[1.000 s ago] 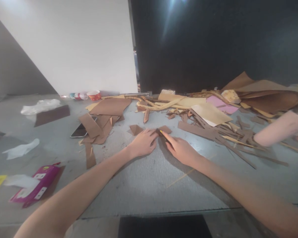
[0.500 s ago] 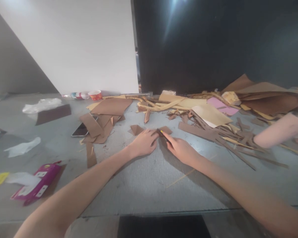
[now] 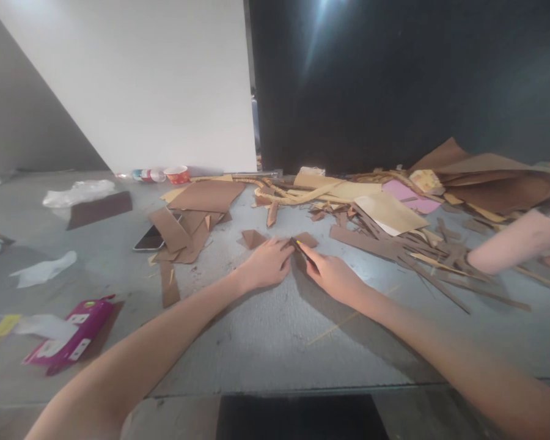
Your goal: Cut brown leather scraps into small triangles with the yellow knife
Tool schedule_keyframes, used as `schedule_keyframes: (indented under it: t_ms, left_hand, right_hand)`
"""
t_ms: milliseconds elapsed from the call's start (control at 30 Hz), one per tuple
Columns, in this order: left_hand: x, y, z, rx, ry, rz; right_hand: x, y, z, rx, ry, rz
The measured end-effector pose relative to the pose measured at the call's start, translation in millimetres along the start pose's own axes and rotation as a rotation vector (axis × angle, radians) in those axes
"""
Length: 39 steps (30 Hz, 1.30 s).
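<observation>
My right hand (image 3: 332,272) is closed around a slim black tool with a yellow part, apparently a utility knife (image 3: 309,259). Its tip points away from me, to the left, and reaches the fingers of my left hand. My left hand (image 3: 268,264) lies palm down on the table, fingers stretched forward over a piece of brown board. Most of that piece is hidden under the hands. A brown corner (image 3: 306,239) shows past the knife, and a small folded brown scrap (image 3: 252,239) lies beyond my left hand.
A smartphone (image 3: 149,240) lies partly under brown sheets (image 3: 206,197) at left. Nearer me is a magenta wipes pack (image 3: 83,330). Brown strips (image 3: 371,243) and a tan sheet (image 3: 389,212) cover the right side. Another person's forearm (image 3: 516,241) rests there. A red paper cup (image 3: 177,175) stands behind.
The view has shifted very slightly. Both hands and the utility knife keep nearly the same place and pose.
</observation>
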<state>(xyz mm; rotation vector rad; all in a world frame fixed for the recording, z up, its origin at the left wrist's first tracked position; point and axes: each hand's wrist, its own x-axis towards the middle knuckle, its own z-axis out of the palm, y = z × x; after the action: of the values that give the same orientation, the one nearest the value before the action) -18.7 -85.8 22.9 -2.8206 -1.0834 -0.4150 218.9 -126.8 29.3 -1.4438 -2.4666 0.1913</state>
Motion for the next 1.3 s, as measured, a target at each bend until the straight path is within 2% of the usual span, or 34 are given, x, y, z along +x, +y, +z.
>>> schedule_keyframes:
  t_ms: [400,767,1100,1300]
  left_hand:
    - [4,7,-8.5,0.012,-0.040,-0.019]
    - [4,7,-8.1,0.002,-0.039,-0.019]
    - [3,7,-9.3,-0.032,-0.045,-0.046]
    - [2,6,-7.9,-0.033,-0.037,-0.040]
  right_hand:
    - [-2,-9,-17,0.106,-0.010,0.041]
    - [-12,-18,-28,0.129,-0.023,0.082]
    - [-23,-15,-33,0.121,0.003,0.048]
    - [-31,-17,-41,0.096,-0.024,0.043]
